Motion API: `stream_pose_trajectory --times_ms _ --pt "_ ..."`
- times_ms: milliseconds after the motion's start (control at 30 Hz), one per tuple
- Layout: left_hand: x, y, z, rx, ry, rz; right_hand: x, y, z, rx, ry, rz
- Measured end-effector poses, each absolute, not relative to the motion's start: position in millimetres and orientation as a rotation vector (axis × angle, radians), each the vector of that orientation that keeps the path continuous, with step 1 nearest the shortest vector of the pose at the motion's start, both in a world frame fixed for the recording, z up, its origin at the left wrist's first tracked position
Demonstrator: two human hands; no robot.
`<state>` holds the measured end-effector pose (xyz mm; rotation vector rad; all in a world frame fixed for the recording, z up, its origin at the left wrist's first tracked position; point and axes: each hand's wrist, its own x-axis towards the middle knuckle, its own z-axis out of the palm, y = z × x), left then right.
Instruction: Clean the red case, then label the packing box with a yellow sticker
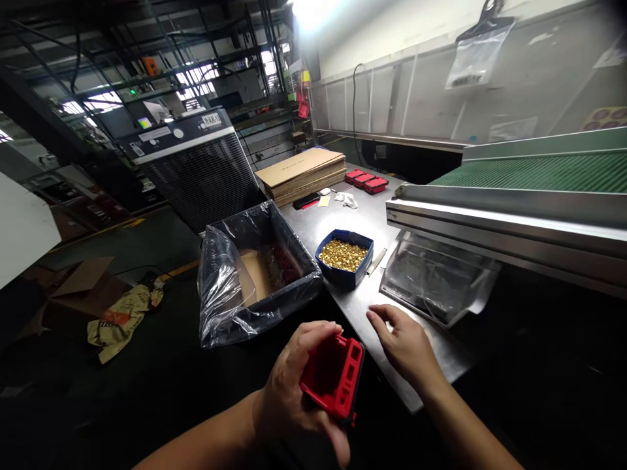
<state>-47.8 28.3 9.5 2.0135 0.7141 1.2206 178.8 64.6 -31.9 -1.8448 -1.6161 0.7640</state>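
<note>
Left hand (296, 382): red case (347, 385) gripped
Right hand (404, 339): grip unclear
Table (365, 214), left edge: blue bin (345, 279) placed
Floor (164, 247): shadowed

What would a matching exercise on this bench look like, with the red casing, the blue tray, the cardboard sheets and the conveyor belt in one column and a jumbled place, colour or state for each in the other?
Column one:
1. Red casing
2. Blue tray
3. Cardboard sheets
4. Conveyor belt

Column two:
A. Stacked flat
B. Green
C. Held in the left hand
D. Holds small gold-coloured pieces

Pairs: 1-C, 2-D, 3-A, 4-B
</note>
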Motion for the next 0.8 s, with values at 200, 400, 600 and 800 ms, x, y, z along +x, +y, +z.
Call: stream_pose_trajectory --times_ms 200,400,600,800 --pt "-54 29 18 2.180 0.574 1.215 193 99 -86 -2.293 -1.683 0.259" --pt "-60 24 24 2.167 0.595 1.187 195 103 -104 -2.242 -1.798 0.162" --pt "-64 21 22 2.201 0.658 1.196 186 90 -104 -1.941 -1.894 0.253" --pt "-66 20 21 2.161 0.701 1.203 169 76 -82 -1.661 -1.730 0.616"
